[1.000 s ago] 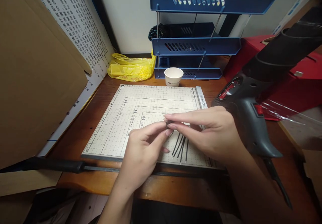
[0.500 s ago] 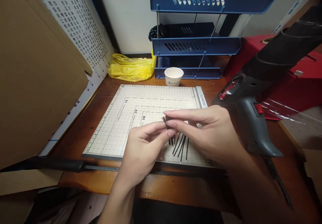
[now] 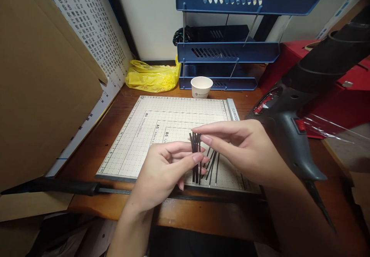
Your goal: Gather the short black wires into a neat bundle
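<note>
Several thin black wires [image 3: 195,143] stand nearly upright as a loose bunch above the near half of the gridded board [image 3: 185,112], held between your hands. Your left hand [image 3: 162,168] pinches the bunch at about mid-length, thumb pad against the index finger; its other fingers curl loosely behind, slightly apart. Your right hand [image 3: 254,157] reaches in from the board's right side, thumb and index tips at the upper ends, the thumb beside them and the index along the top. You cannot tell from here whether those two tips press on the wires or merely steady them. More loose wires [image 3: 212,168] lie fanned out on the near part of the board, partly hidden by your right hand.

Expect each wire to weigh almost nothing. They look fairly stiff for their thickness, since they stand straight beyond your pinch, yet they would probably bend under a sideways push. If the coating is smooth, single ones may slide past their neighbours, so a flat, even pinch around the middle should suit them best. Treat the pale tips showing at some lower ends as the delicate part, and take hold along the black lengths instead.
</note>
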Tool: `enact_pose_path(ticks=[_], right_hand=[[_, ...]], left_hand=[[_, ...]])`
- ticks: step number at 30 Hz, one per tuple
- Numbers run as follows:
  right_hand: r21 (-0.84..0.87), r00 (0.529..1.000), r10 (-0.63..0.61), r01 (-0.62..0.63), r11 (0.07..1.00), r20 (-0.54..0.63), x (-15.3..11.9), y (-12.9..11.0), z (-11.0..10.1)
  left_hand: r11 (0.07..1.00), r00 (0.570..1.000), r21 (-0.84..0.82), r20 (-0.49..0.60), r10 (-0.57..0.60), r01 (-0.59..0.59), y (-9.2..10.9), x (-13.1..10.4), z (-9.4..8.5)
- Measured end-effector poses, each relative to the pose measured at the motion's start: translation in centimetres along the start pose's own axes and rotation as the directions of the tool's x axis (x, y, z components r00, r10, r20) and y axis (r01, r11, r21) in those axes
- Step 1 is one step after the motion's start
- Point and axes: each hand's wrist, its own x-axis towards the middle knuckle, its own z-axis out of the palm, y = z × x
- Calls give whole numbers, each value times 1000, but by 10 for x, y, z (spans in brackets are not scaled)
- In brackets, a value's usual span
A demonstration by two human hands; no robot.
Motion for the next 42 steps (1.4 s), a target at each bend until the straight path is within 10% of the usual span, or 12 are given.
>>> enact_pose_path(ticks=[6,42], right_hand=[[75,981,191,-192,978,21,3,-1,3],[388,916,401,-375,842,16,5,2,10]], left_hand=[[999,997,8,59,-51,50,2,2,-1],[994,995,81,60,-79,74,2,5,3]])
